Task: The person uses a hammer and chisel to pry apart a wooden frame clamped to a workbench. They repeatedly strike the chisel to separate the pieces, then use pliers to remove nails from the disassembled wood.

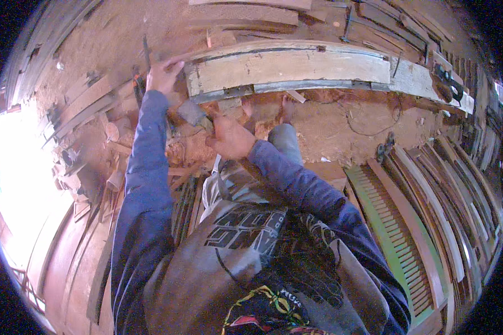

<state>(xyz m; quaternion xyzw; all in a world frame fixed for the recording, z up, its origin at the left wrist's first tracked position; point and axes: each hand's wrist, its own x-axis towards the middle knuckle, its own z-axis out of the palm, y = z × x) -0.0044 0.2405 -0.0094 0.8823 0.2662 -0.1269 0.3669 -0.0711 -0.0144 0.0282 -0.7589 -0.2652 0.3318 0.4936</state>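
Observation:
A long pale wooden plank lies across a beam in front of me, with dark notches along its edge. My left hand is at the plank's left end, fingers bent over a brownish piece too shadowed to name. In my right hand, closed in a fist, is the short handle of a tool with a flat, squarish grey head. That head sits just below the left hand, near the plank's corner. Whether it touches wood I cannot tell.
Black clamp-like metal sits on the beam's right end. Boards and a green slatted panel lean at the right. Wood offcuts clutter the left, beside bright daylight. My bare feet are on sawdust-covered ground near the beam.

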